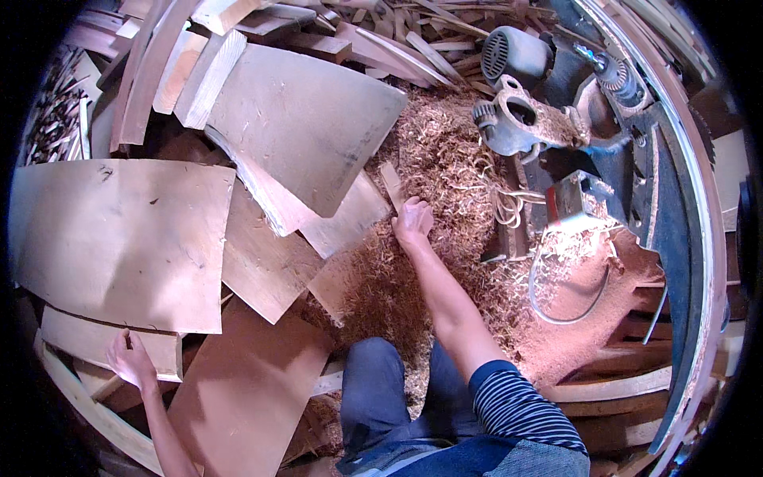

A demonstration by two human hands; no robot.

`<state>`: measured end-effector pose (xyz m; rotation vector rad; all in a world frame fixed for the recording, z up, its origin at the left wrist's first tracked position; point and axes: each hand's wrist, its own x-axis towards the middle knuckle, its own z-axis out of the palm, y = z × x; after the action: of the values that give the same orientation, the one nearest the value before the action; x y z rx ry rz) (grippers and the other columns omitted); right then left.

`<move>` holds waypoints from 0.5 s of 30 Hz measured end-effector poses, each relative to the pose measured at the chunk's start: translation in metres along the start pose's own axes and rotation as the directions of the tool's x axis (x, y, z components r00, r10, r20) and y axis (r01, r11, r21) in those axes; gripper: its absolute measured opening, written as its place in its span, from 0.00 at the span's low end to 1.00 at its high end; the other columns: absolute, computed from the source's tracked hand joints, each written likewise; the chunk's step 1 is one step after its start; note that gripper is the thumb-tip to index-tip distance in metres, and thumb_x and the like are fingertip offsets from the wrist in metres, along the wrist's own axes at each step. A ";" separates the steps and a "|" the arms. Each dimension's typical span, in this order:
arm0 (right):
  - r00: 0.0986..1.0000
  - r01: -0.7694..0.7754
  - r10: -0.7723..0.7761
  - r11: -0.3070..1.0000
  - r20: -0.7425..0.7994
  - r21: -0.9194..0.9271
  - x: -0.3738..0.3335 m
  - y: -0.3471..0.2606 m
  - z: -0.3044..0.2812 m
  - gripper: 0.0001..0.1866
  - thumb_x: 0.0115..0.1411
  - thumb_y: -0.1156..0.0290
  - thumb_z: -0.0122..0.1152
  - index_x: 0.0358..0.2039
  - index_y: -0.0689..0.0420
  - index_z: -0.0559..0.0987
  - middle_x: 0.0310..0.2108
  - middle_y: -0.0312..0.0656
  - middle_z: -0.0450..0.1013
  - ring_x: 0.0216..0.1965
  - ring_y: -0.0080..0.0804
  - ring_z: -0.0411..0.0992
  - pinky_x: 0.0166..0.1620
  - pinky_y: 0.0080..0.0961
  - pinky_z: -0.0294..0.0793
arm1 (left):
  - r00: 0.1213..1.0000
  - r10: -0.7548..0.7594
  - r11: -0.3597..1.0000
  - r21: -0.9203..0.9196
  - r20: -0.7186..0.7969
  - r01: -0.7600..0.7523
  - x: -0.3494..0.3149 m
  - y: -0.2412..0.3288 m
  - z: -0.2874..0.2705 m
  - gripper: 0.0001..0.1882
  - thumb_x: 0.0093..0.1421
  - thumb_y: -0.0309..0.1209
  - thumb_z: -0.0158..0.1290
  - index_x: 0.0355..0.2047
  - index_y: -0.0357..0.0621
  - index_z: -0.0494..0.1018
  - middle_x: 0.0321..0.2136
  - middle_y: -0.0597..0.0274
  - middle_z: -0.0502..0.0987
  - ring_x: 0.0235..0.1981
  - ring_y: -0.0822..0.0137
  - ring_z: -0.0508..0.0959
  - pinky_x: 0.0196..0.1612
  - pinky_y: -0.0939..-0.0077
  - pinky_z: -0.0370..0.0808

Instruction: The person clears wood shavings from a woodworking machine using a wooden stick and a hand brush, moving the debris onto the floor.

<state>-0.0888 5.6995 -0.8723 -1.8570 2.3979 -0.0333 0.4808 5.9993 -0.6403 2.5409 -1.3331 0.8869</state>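
My right hand [413, 220] is closed around the lower end of a small flat wooden strip [391, 184], which points up and away over the shavings. At the lower left, my left hand [132, 363] rests at a pale wooden board [75, 338], its fingers curled in near the lower edge of a large curved wooden panel [127, 238]. Whatever lies within those fingers is hidden. Between the hands lie another wooden panel [266, 274] and a reddish-brown sheet [246, 389].
Curly wood shavings [445, 151] and fine sawdust [588, 318] cover the ground ahead and right. A machine with a motor [517, 54] and a metal casting [528, 119] stands at the far right, beside a loose cable [509, 208]. Stacked boards [306, 111] fill the far left.
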 end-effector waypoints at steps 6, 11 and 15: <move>0.977 -0.057 0.019 0.984 0.214 0.169 0.011 0.012 -0.015 0.35 0.47 0.57 0.71 0.49 0.67 0.71 0.43 0.54 0.76 0.44 0.52 0.78 0.46 0.42 0.80 | 1.000 0.003 1.000 -0.027 0.020 -0.002 -0.001 -0.002 0.000 0.05 0.56 0.28 0.60 0.34 0.46 0.81 0.29 0.62 0.80 0.35 0.59 0.77 0.45 0.61 0.73; 0.888 -0.090 -0.123 0.899 0.444 0.429 -0.007 0.057 -0.067 0.37 0.44 0.54 0.70 0.51 0.65 0.72 0.40 0.47 0.75 0.39 0.45 0.77 0.43 0.39 0.78 | 1.000 -0.013 0.997 -0.082 -0.001 0.013 -0.001 -0.004 -0.001 0.04 0.56 0.27 0.59 0.33 0.45 0.80 0.28 0.61 0.80 0.35 0.59 0.76 0.45 0.60 0.73; 0.901 -0.189 -0.269 0.464 0.340 0.866 -0.042 0.111 -0.080 0.30 0.51 0.59 0.71 0.49 0.65 0.74 0.40 0.44 0.75 0.37 0.35 0.76 0.38 0.27 0.78 | 1.000 -0.014 0.993 -0.116 -0.018 0.011 0.000 -0.009 0.001 0.05 0.56 0.28 0.57 0.33 0.46 0.81 0.29 0.59 0.81 0.36 0.56 0.77 0.48 0.58 0.72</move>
<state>-0.1934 5.7640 -0.7994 -1.1880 1.4767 -0.6753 0.4881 6.0045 -0.6403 2.4442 -1.3213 0.8042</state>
